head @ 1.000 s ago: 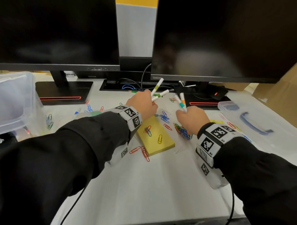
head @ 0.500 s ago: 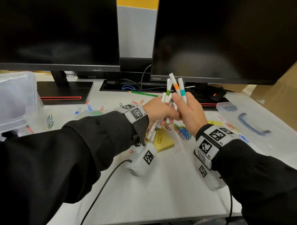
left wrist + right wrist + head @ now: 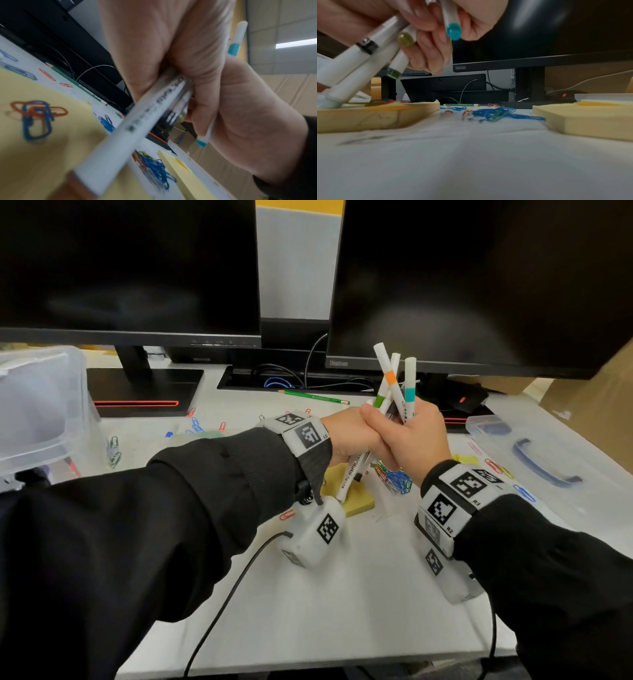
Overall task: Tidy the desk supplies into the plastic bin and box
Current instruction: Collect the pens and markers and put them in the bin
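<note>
Together, a bundle of white markers (image 3: 388, 392) is clenched by the left hand (image 3: 346, 436) and right hand (image 3: 416, 440), pressed against each other. Below the grip lie yellow sticky notes (image 3: 356, 501) and tangled paper clips (image 3: 394, 481) on the counter (image 3: 342, 594). Behind it, a green pencil (image 3: 313, 396). Barrel print is blurred, perhaps "Marker"; "ThinkVision" is read on the monitor (image 3: 479, 285).

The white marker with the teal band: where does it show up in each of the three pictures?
Head view: the white marker with the teal band is rightmost in the bundle, sticking up from the right hand.
Left wrist view: upper right, behind the fingers; its teal end shows lower down.
Right wrist view: top centre, teal end pointing down.
Shared landmark: the green pencil on the desk.
</note>
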`<state>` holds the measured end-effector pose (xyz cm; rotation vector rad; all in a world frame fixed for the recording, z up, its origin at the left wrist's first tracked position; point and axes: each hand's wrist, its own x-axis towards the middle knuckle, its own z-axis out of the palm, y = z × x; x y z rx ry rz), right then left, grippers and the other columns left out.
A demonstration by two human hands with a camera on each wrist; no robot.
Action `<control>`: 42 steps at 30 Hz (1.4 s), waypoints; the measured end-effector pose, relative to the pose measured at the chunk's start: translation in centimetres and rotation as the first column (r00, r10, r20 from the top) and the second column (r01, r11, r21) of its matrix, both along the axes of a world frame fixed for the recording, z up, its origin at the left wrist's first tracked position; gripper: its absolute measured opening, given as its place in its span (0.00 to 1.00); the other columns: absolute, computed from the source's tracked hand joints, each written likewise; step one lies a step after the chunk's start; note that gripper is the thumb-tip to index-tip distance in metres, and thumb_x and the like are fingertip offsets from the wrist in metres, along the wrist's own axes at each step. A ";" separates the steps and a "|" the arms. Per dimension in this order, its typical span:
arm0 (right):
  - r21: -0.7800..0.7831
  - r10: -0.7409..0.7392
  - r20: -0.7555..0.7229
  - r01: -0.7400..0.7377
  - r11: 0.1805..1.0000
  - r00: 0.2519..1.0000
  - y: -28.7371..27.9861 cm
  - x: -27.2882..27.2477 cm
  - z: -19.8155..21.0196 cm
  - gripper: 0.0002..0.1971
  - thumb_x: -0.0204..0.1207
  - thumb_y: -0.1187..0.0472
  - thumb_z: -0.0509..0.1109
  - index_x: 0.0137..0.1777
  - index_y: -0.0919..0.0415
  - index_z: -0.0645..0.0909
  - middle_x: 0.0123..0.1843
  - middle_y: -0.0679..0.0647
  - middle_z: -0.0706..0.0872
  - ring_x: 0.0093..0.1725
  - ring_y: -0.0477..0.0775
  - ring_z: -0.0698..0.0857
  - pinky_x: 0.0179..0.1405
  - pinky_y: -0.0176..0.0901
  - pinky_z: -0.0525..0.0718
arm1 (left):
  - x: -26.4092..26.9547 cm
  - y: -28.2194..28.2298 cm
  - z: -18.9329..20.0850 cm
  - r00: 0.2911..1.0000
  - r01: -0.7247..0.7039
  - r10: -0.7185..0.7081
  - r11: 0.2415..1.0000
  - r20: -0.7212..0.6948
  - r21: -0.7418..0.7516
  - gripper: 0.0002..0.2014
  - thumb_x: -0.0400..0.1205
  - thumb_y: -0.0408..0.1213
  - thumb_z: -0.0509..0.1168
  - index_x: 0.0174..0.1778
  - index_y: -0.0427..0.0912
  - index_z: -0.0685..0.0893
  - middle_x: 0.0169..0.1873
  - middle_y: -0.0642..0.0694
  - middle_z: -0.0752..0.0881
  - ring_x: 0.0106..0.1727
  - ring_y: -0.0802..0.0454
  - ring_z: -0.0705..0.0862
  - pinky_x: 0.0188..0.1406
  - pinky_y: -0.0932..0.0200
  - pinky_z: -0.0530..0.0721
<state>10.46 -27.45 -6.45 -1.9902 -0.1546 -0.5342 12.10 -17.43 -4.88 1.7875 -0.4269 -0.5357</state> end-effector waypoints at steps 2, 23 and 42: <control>0.036 0.018 -0.029 -0.017 0.999 0.999 0.0 0.0 0.1 0.09 0.72 0.54 0.72 0.37 0.58 0.79 0.33 0.52 0.82 0.38 0.51 0.83 0.42 0.40 0.84 | 0.0 -0.2 0.0 1.000 -0.013 0.013 1.000 0.011 0.012 0.25 0.68 0.12 0.68 0.60 0.34 0.82 0.45 0.43 0.86 0.53 0.45 0.84 0.52 0.53 0.85; 0.075 -0.152 0.212 0.139 0.988 0.965 -0.5 0.0 0.2 0.13 0.76 0.57 0.66 0.31 0.48 0.69 0.26 0.45 0.73 0.24 0.39 0.74 0.27 0.23 0.75 | -0.3 0.1 -2.4 0.964 -0.146 0.191 0.961 -0.184 0.234 0.11 0.71 0.28 0.74 0.44 0.39 0.80 0.29 0.46 0.81 0.25 0.54 0.78 0.19 0.68 0.77; 0.011 -0.121 0.196 0.121 0.993 0.973 0.5 2.4 -0.2 0.07 0.80 0.54 0.63 0.47 0.57 0.72 0.31 0.40 0.72 0.28 0.24 0.76 0.28 0.14 0.73 | 9.5 4.8 -0.3 0.836 -0.412 -0.020 0.638 0.549 0.650 0.16 0.78 0.29 0.64 0.61 0.41 0.85 0.59 0.43 0.86 0.59 0.44 0.84 0.57 0.55 0.83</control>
